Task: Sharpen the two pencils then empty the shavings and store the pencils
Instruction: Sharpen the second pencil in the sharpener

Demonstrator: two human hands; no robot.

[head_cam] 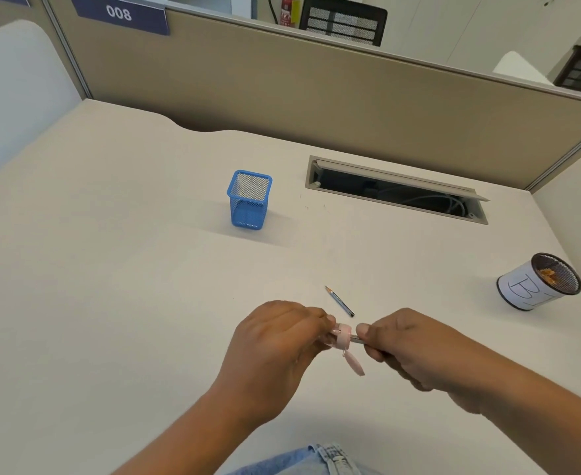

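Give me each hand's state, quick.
Left hand: closed on the pink sharpener.
Right hand: closed on the pencil entering it.

Bright, even light; wide-angle edge distortion.

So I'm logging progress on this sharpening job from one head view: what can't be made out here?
- Pencil tip: inside the pink sharpener, which the left hand partly covers.
- That pencil's length: wrapped by the right hand.
- Black mesh cup: label lettering only partly readable.
- Blue mesh holder: contents unclear through mesh.
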